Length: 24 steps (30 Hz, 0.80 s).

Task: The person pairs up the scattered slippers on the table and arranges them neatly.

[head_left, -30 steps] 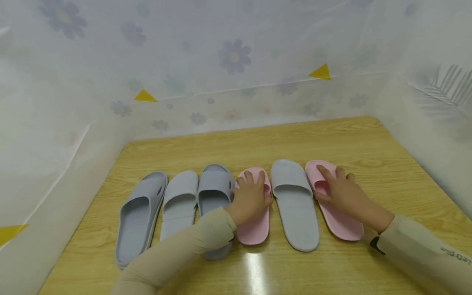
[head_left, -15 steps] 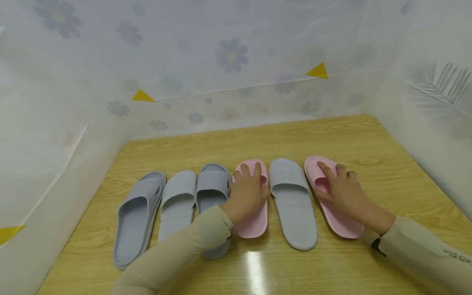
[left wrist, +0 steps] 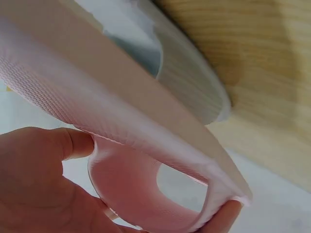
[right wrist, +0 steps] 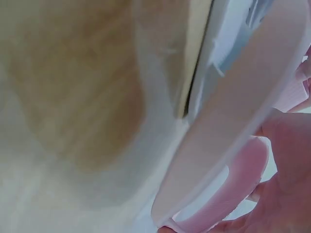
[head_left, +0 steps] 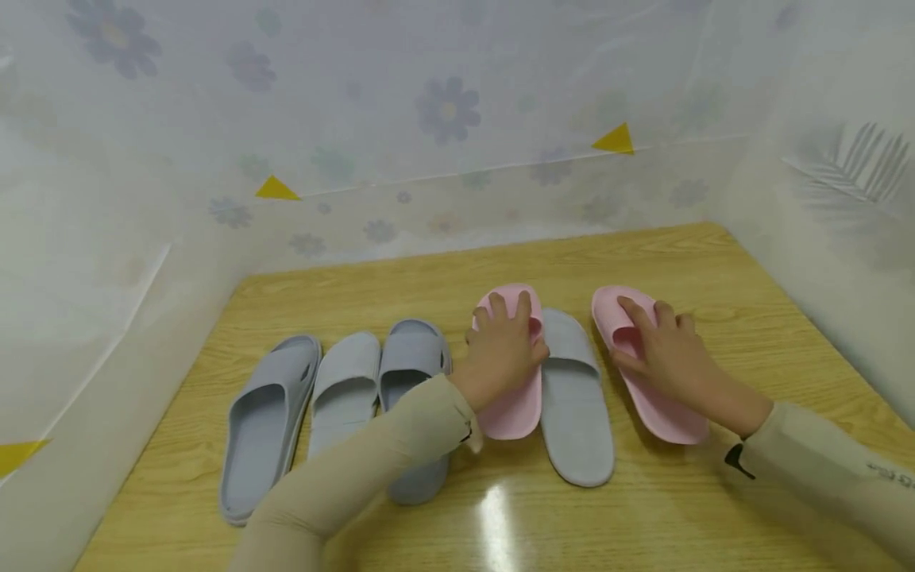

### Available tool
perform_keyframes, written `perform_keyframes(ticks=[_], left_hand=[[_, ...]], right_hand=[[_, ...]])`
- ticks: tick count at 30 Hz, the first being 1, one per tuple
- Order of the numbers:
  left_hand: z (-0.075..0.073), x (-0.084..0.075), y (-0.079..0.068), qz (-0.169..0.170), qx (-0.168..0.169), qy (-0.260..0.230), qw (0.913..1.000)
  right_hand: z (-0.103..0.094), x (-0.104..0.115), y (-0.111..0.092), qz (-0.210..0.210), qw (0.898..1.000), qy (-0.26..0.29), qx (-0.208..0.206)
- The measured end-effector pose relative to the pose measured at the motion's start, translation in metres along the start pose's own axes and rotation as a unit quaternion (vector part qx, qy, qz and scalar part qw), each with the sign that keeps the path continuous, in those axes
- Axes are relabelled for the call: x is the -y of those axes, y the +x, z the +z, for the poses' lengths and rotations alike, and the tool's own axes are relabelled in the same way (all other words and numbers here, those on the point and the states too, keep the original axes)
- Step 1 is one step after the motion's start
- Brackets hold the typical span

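My left hand (head_left: pixel 502 349) grips a pink slipper (head_left: pixel 513 417) by its strap, with the thumb at the strap's edge and a finger at the toe, as the left wrist view shows. This slipper is raised off the table, tilted, and overlaps the left edge of a light grey slipper (head_left: pixel 581 425). My right hand (head_left: pixel 675 361) holds the other pink slipper (head_left: pixel 661 413) across its strap. In the right wrist view that slipper's sole (right wrist: pixel 218 121) stands clear of the tabletop, with a shadow under it. The hands cover much of both straps.
Left of my left hand, a dark grey slipper (head_left: pixel 260 429), a light grey one (head_left: pixel 350 361) and another dark grey one (head_left: pixel 417 349) stand in a row, partly behind my sleeve. Flower-patterned sheeting (head_left: pixel 443 183) walls the wooden table (head_left: pixel 400 290) at the back and sides.
Both pink slippers have risen off the table and shifted away from me in my hands. The left one has also moved right, over the edge of the light grey slipper. The grey slippers stay put.
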<state>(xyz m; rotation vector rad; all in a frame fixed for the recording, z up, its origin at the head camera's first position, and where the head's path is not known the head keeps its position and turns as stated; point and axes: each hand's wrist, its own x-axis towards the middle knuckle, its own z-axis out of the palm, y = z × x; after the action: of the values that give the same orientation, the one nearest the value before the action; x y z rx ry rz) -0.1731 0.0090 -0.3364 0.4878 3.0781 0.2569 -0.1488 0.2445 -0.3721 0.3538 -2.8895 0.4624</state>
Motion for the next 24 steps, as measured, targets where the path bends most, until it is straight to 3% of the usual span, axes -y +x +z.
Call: perform_keyframes(ticks=[7,13,24], left_hand=[[-0.009,-0.022,0.015,0.025,-0.03,0.026,0.9989],[-0.013,-0.036,0.032,0.04,-0.049,0.04,0.9972],[-0.012,-0.061,0.072,0.027,-0.06,0.026,0.9975]], right_hand=[[-0.015,-0.003,0.013,-0.01,1.0,-0.017,-0.015],[-0.026,-0.011,0.028,0.009,1.0,-0.01,-0.01],[-0.04,-0.029,0.06,0.051,0.999,0.004,-0.002]])
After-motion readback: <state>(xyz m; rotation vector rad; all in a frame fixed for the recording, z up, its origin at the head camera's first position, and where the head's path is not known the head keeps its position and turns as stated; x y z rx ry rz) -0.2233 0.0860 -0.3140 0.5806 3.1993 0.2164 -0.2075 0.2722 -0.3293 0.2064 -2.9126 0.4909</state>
